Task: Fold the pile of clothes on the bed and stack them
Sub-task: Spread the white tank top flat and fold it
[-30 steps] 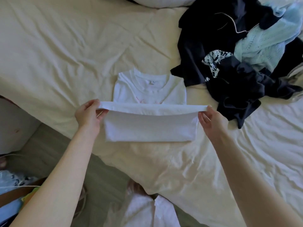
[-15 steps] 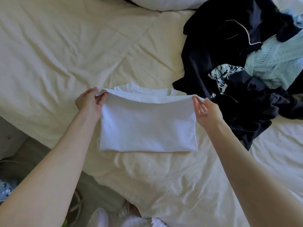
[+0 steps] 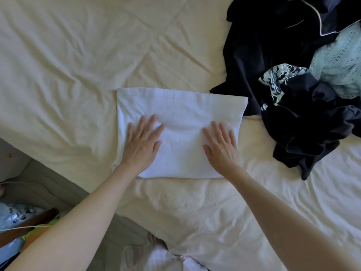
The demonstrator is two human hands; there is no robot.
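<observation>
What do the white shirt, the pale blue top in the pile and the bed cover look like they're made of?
White shirt: soft matte knit, probably cotton jersey; it lies flat with fine wrinkles under both hands. Pale blue top: openwork fabric with rows of small holes, knit or eyelet, unclear which. Bed cover: cream matte woven cloth, likely cotton, creased and slightly puffy.

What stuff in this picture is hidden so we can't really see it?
- Front print of the folded white cotton t-shirt, head view: folded inside, both flat hands, left and right, on top.
- Heap of dark navy clothes and the pale mint knit top: cut off by the right edge, tangled.
- Things on the floor, bottom left: cropped, behind the left arm.
</observation>
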